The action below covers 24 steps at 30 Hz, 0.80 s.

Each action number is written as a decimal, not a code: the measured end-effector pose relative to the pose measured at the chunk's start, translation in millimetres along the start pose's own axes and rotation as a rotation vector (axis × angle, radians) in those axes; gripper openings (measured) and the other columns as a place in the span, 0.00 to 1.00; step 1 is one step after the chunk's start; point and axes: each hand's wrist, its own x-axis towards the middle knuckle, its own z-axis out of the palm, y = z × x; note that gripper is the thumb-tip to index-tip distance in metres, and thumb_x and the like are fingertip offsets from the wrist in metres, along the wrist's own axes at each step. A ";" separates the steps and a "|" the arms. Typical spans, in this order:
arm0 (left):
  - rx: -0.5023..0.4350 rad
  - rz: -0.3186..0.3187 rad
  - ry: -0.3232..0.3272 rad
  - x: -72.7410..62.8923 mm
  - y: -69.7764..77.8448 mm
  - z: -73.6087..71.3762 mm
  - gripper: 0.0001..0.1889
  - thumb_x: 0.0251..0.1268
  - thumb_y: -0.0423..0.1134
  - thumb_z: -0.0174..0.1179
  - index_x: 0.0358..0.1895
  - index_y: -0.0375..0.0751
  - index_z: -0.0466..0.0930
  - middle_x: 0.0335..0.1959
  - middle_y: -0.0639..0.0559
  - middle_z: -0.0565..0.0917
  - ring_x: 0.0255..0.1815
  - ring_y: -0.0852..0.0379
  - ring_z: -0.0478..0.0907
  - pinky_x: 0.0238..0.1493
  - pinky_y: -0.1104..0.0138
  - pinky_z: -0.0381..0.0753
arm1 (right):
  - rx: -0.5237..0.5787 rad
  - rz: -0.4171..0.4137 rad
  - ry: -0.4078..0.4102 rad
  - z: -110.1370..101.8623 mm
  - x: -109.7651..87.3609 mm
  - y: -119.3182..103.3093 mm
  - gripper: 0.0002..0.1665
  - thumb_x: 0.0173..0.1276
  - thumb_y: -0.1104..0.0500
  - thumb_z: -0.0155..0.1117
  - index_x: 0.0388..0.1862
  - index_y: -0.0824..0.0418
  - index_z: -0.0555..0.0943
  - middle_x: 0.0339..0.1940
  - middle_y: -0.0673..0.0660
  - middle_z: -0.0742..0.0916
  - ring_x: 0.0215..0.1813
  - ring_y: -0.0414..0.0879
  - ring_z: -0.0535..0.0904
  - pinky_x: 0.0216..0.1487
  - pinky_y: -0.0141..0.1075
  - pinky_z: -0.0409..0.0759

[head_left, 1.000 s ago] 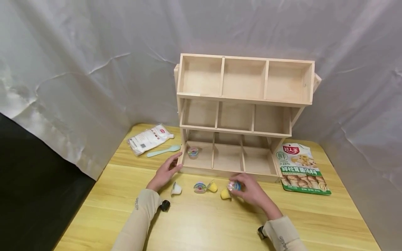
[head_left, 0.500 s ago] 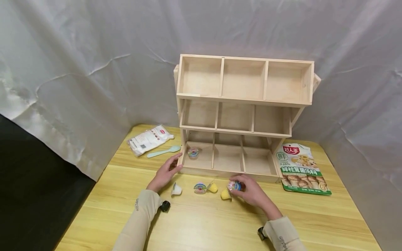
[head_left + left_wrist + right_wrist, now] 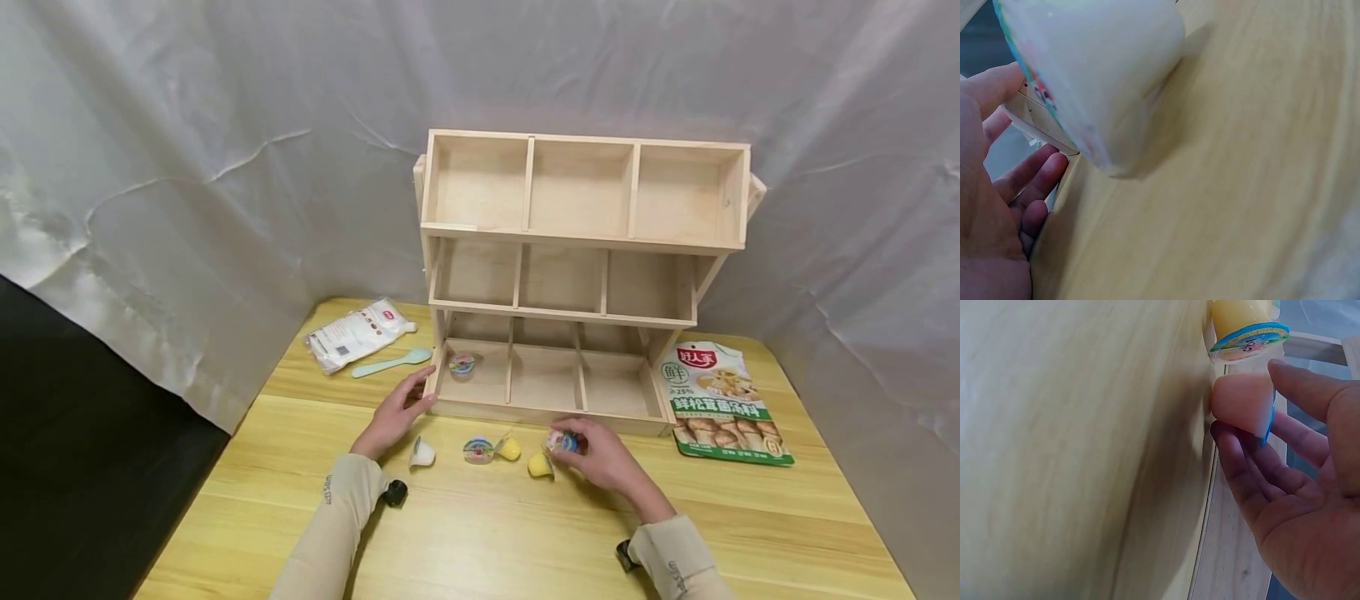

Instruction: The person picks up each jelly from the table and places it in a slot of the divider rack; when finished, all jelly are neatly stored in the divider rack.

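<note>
Currently the right hand [image 3: 602,457] pinches a pink jelly cup [image 3: 1241,403] between thumb and fingers, the blue-edged lid turned toward the palm, just above or on the worktop [image 3: 480,533], which of the two I cannot tell. Just beside that cup, at its 8 o'clock, lies a yellow jelly cup [image 3: 539,464]; further off at 9 o'clock come a second yellow cup [image 3: 510,449] and, right next to it, a cup with a printed lid [image 3: 477,451]. The left hand [image 3: 392,419] is relaxed, fingers loosely spread at the left front corner of a wooden rack [image 3: 551,413]; whether they actually touch the wood is hard to say. A white jelly cup [image 3: 423,453] lies on its side near that hand at its 4 to 5 o'clock, lid facing the palm. At the left hand's 2 o'clock, another jelly cup [image 3: 461,364] sits in the bottom tier's left compartment. A pale green spoon [image 3: 392,362] lies at its 12 o'clock, with a white packet [image 3: 360,333] beyond at 11. From the right hand, a mushroom-printed pouch [image 3: 726,408] lies toward 2 o'clock.
</note>
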 end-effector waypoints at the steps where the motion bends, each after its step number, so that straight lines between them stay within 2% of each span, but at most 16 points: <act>1: -0.001 0.002 -0.001 0.1 0.3 0.1 0.31 0.77 0.52 0.59 0.80 0.59 0.64 0.67 0.43 0.77 0.64 0.45 0.76 0.69 0.49 0.72 | 0.006 0.004 -0.001 -0.5 0.0 -0.4 0.26 0.68 0.52 0.75 0.64 0.56 0.84 0.60 0.58 0.86 0.45 0.42 0.80 0.46 0.35 0.80; 7: -0.008 0.006 -0.002 -0.5 0.6 0.8 0.32 0.79 0.49 0.59 0.81 0.54 0.62 0.70 0.40 0.75 0.67 0.43 0.74 0.71 0.48 0.70 | 0.070 0.022 0.021 -4.4 0.6 -3.7 0.27 0.68 0.55 0.74 0.65 0.57 0.83 0.50 0.56 0.87 0.40 0.42 0.78 0.39 0.30 0.80; 14: 0.004 0.006 0.003 0.4 -0.1 0.1 0.31 0.77 0.52 0.60 0.80 0.58 0.64 0.67 0.43 0.77 0.64 0.46 0.76 0.69 0.49 0.73 | 0.083 0.009 0.065 -6.0 4.7 -11.1 0.25 0.68 0.54 0.75 0.63 0.56 0.83 0.51 0.54 0.88 0.46 0.44 0.83 0.47 0.35 0.83; 18: 0.006 0.018 0.010 0.3 -1.2 0.0 0.31 0.77 0.53 0.60 0.79 0.60 0.65 0.67 0.44 0.78 0.63 0.46 0.76 0.69 0.48 0.73 | 0.095 -0.015 0.076 -4.8 8.4 -16.6 0.26 0.67 0.55 0.76 0.62 0.57 0.83 0.50 0.54 0.88 0.47 0.45 0.84 0.48 0.37 0.85; 24: 0.043 0.037 0.000 2.1 -6.9 0.6 0.32 0.78 0.56 0.57 0.80 0.62 0.63 0.68 0.45 0.77 0.63 0.48 0.77 0.68 0.52 0.74 | 0.111 -0.059 0.084 -3.1 16.0 -24.0 0.27 0.67 0.55 0.76 0.63 0.58 0.82 0.51 0.54 0.89 0.47 0.44 0.85 0.50 0.37 0.85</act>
